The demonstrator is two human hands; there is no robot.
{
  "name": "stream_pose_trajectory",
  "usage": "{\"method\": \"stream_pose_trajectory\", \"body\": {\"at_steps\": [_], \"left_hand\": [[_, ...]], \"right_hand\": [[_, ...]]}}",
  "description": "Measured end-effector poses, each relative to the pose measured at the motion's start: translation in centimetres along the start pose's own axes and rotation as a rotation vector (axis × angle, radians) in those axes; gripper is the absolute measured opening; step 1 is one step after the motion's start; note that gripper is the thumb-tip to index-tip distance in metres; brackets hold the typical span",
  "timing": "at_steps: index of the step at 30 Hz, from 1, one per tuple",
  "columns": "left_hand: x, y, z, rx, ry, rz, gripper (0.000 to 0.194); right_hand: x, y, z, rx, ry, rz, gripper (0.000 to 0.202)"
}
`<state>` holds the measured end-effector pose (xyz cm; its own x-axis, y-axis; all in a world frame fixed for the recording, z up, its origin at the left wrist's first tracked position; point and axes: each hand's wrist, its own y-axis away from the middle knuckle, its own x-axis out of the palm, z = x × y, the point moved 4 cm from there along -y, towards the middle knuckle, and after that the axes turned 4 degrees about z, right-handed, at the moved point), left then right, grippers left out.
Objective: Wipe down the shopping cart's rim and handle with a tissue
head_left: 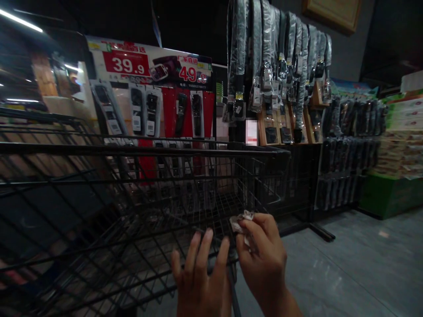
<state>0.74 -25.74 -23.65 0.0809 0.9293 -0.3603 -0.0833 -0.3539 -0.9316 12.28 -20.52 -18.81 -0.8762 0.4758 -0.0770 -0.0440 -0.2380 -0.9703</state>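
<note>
My right hand (262, 255) pinches a crumpled, whitish wipe or tissue (238, 223) near the lower corner of a dark wire shopping cart (185, 152). Beside it, to the left, my left hand (203, 273) has its fingers spread and holds nothing. Its fingertips are in front of the cart's wire side; whether they touch the wires I cannot tell. The cart's basket fills the left and middle of the view, and its wire mesh shows through to the goods behind.
Behind the cart stands a display board (148, 66) with price signs and packaged belts. Plastic-wrapped belts (267, 53) hang on a rack to its right, over boxed goods. Stacked cartons (401, 145) sit on a green base (390, 196) at far right. Grey tiled floor (350, 268) lies at lower right.
</note>
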Motion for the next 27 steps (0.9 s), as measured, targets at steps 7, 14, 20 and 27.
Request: {"method": "stream_pose_trajectory", "body": {"at_steps": [7, 14, 20, 27], "left_hand": [[0.7, 1.9, 1.2, -0.068, 0.055, 0.013, 0.038], [1.7, 2.2, 1.1, -0.081, 0.063, 0.116, 0.042], [2.3, 2.2, 1.6, -0.027, -0.012, 0.193, 0.051], [2.2, 2.1, 0.9, -0.038, -0.075, 0.179, 0.05]], "right_hand": [[0.5, 1.5, -0.9, 0.016, 0.017, 0.05, 0.022], [1.0, 2.5, -1.8, 0.106, 0.021, 0.196, 0.022], [-0.8, 0.9, -1.7, 0.167, 0.116, 0.365, 0.018], [-2.6, -2.3, 0.6, -0.02, 0.102, 0.064, 0.015]]}}
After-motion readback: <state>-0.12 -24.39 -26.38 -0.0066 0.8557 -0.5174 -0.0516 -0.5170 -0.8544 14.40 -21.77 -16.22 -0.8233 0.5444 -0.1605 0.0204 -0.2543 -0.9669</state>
